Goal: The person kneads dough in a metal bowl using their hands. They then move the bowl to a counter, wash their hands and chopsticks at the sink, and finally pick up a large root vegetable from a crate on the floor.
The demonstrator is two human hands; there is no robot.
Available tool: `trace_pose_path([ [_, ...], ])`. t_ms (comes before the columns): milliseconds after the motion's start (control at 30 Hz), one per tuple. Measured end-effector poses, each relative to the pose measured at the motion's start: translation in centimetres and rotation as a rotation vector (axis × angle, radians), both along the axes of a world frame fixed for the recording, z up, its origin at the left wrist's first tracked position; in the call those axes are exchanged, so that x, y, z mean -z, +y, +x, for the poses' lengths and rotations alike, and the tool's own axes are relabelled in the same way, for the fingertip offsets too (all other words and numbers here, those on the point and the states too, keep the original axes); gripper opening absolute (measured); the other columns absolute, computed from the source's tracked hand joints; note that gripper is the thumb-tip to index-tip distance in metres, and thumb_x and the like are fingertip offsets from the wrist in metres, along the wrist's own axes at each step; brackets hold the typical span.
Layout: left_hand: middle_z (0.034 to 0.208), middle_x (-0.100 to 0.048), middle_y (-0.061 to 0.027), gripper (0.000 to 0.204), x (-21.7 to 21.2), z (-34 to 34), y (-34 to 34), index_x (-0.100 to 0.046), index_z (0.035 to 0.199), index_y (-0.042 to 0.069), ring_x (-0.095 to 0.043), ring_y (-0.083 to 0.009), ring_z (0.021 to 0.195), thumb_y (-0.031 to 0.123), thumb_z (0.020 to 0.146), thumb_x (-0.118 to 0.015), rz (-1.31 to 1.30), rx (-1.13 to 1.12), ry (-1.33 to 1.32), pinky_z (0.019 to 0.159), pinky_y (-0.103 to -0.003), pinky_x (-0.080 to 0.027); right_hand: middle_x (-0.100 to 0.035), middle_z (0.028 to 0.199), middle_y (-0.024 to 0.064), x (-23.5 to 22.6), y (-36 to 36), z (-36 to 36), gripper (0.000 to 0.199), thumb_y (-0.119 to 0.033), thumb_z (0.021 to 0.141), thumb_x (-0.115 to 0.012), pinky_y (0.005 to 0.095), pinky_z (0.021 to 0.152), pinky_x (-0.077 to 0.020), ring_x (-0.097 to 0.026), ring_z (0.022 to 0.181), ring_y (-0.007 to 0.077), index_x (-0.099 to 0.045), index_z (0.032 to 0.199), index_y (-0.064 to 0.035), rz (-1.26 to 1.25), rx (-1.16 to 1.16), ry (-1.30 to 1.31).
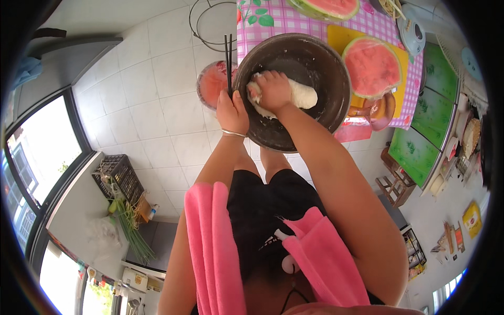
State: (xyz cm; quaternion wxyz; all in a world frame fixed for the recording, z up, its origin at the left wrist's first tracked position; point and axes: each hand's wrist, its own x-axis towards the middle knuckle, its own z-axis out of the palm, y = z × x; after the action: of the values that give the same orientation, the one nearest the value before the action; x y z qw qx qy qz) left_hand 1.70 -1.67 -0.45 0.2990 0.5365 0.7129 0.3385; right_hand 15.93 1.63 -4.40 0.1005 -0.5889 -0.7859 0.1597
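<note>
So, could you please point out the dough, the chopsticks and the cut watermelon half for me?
dough (303, 96), head view, on its bare right end.
chopsticks (228, 58), head view, mid-shaft above the left hand.
watermelon half (371, 65), head view, on its red cut face.

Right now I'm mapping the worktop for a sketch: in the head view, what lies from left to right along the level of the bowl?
Red basin → black chopsticks in the left hand → right hand on white dough in the dark bowl → cut watermelon half.
</note>
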Motion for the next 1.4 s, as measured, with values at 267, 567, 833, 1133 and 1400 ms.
trace_pose_path([
  [267, 0.082, -0.059, -0.0246, 0.026, 0.1, -0.1, 0.4, -0.052, 0.095, -0.003, -0.055, -0.0449, 0.076, 0.022, 0.097, -0.045, -0.012, 0.020, 0.040, 0.066, -0.047, -0.043, -0.068, 0.108, 0.0053, 1.2, 4.5, 3.2, 0.040, -0.046, 0.082, -0.064, 0.0433, 0.095, -0.0433, -0.060, 0.105, 0.0298, -0.068, 0.108, -0.0162, -0.751, 0.103, 0.471],
  [567, 0.083, -0.059, -0.0248, 0.026, 0.5, 0.1, 0.1, -0.051, 0.092, -0.003, -0.055, -0.0449, 0.078, 0.022, 0.097, -0.046, -0.032, 0.006, 0.058, 0.068, -0.049, -0.043, -0.059, 0.117, 0.0177, -4.5, -2.9, 7.3, 0.078, -0.038, 0.060, -0.083, 0.0438, 0.097, -0.0425, -0.053, 0.114, 0.0349, -0.053, 0.126, -0.0077, -0.232, 0.149, -0.048],
  [833, 0.086, -0.059, -0.0271, 0.026, 0.0, -0.4, 0.2, -0.053, 0.095, -0.005, -0.055, -0.0461, 0.080, 0.021, 0.095, -0.047, -0.070, 0.003, 0.012, 0.070, -0.050, -0.044, -0.065, 0.093, 0.0204, -11.4, -3.5, 3.7, 0.039, -0.013, 0.066, -0.072, 0.0388, 0.081, -0.0517, -0.065, 0.089, 0.0344, -0.059, 0.101, 0.0004, -0.555, 0.416, 0.653],
  [1133, 0.084, -0.057, -0.0265, 0.028, 0.2, -0.1, 0.3, -0.050, 0.091, -0.004, -0.054, -0.0465, 0.079, 0.023, 0.096, -0.046, -0.050, 0.013, 0.003, 0.069, -0.050, -0.043, -0.047, 0.134, 0.0224, -5.7, -4.0, 9.6, 0.062, -0.033, 0.083, -0.065, 0.0496, 0.101, -0.0375, -0.045, 0.124, 0.0397, -0.046, 0.134, -0.0028, -0.151, 0.476, -0.045],
  [1400, 0.080, -0.057, -0.0257, 0.027, -0.1, 0.1, 0.5, -0.050, 0.091, -0.003, -0.053, -0.0460, 0.074, 0.022, 0.097, -0.045, -0.034, 0.020, 0.025, 0.065, -0.048, -0.042, -0.044, 0.140, 0.0137, -3.4, 1.0, 2.0, 0.051, -0.027, 0.080, -0.067, 0.0504, 0.109, -0.0299, -0.036, 0.132, 0.0341, -0.055, 0.128, -0.0137, 0.008, 0.241, -0.283],
])
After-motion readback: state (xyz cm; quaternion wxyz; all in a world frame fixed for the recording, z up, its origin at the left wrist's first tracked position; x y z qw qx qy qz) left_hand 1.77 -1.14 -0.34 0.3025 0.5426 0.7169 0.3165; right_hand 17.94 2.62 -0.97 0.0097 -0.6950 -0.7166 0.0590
